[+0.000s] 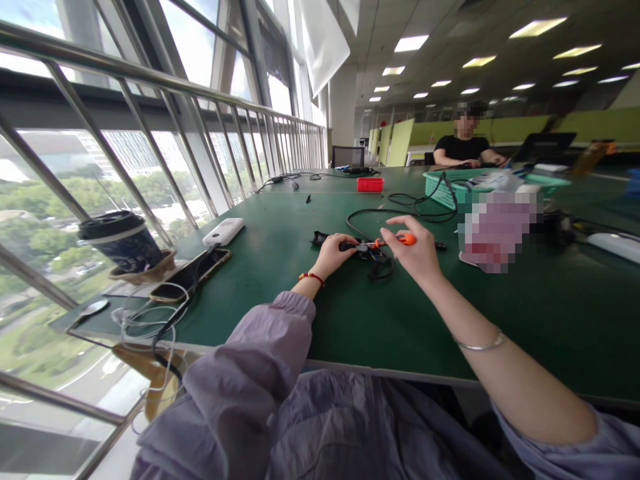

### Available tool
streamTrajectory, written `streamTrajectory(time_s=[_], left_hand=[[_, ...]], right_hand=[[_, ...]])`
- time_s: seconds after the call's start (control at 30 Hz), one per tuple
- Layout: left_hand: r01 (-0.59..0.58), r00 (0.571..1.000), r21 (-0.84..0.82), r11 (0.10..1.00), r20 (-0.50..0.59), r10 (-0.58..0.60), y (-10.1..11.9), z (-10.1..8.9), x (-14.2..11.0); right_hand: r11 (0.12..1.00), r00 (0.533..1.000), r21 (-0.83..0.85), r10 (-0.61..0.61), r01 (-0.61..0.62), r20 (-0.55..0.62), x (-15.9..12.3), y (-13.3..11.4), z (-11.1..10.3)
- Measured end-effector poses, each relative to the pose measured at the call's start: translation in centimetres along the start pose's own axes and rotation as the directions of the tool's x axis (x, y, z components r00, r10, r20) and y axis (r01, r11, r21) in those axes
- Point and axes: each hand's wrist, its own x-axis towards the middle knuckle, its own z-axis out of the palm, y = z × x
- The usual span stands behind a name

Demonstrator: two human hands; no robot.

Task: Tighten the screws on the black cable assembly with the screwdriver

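Over the table [280,237], left hand [336,255] and right hand [416,252] work close: the left closed on a black part [369,254] there, the right gripping an orange tool [408,239], apparently a screwdriver. Part braced, tool straight serves best.

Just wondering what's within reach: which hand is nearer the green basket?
The right. The right hand is on the near side of the green basket, not touching it; the left hand is farther away, over to the left.
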Motion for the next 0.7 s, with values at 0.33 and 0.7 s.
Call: streamTrajectory(time_s=[0.33,0.7], left_hand=[[0.058,0.990,0.011,0.998,-0.132,-0.056,0.16,0.32,-0.16],[0.031,0.998,0.020,0.999,-0.061,-0.029,0.17,-0.05,-0.27]], right_hand=[[0.994,0.997,0.083,-0.073,0.073,-0.006,0.00,-0.37,-0.09],[0.998,0.999,-0.052,-0.036,0.037,0.026,0.42,0.12,-0.86]])
